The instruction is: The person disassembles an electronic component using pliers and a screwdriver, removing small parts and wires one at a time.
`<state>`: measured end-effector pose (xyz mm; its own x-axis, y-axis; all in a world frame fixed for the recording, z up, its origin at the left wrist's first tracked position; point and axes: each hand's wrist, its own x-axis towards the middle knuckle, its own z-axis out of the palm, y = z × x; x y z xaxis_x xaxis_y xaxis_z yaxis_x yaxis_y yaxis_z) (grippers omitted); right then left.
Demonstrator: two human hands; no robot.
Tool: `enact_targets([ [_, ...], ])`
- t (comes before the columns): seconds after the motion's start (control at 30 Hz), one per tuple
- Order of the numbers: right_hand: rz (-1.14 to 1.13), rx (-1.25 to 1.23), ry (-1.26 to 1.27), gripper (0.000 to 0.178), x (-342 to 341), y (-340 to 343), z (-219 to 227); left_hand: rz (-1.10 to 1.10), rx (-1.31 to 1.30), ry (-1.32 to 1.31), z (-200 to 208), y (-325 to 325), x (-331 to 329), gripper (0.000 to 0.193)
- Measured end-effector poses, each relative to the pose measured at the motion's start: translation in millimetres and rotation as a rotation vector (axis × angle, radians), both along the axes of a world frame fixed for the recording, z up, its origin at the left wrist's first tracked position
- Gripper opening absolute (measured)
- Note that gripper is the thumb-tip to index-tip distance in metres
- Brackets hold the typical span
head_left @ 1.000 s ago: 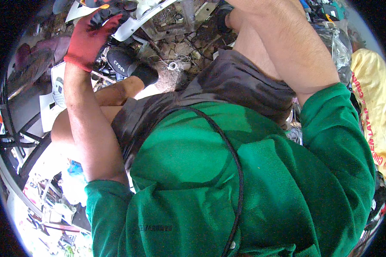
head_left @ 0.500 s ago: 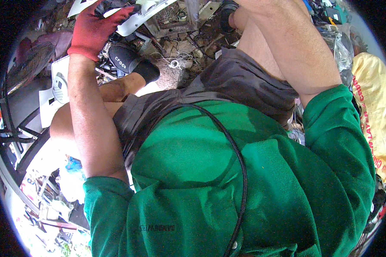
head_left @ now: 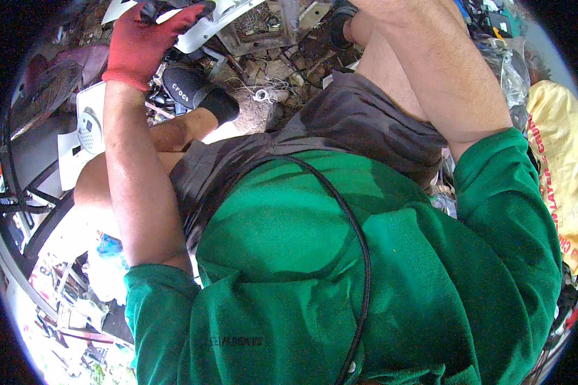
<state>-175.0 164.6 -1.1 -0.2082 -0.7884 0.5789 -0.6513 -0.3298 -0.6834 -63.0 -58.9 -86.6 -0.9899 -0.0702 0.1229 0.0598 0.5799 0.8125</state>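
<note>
My left hand (head_left: 138,48), in a red work glove with black fingertips, is at the upper left. Its thumb stretches over the edge of a white plastic panel (head_left: 215,25), and the hand looks closed on it. The upper border cuts off the other fingertips and much of the panel. My right forearm (head_left: 437,64) reaches up past the top of the view, so my right hand is out of sight.
Below the panel stands a metal frame (head_left: 257,43) on ground strewn with scraps and a white ring-shaped piece (head_left: 261,95). A black shoe (head_left: 183,83) is near the left hand. Beside me lie a white speaker-like casing (head_left: 91,125) and a yellow sack (head_left: 559,141).
My left thumb has straightened and shifted slightly up and right along the panel. The arms are otherwise almost still.
</note>
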Motion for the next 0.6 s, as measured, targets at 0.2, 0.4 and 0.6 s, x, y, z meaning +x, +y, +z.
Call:
enact_targets([
  [0.2,0.027,-0.042,-0.020,0.049,3.4,-5.0,-6.7,-0.026,-0.331,0.102,-1.4,-16.6,4.2,0.038],
  [0.4,0.251,0.122,-0.189,0.051,-3.3,20.5,26.3,-0.040,-0.331,0.174,-16.8,-18.2,-0.4,0.039],
  [0.6,-0.032,-0.092,0.047,0.059,24.3,18.5,6.1,0.063,-0.717,-0.188,-11.3,-13.3,0.6,0.045],
])
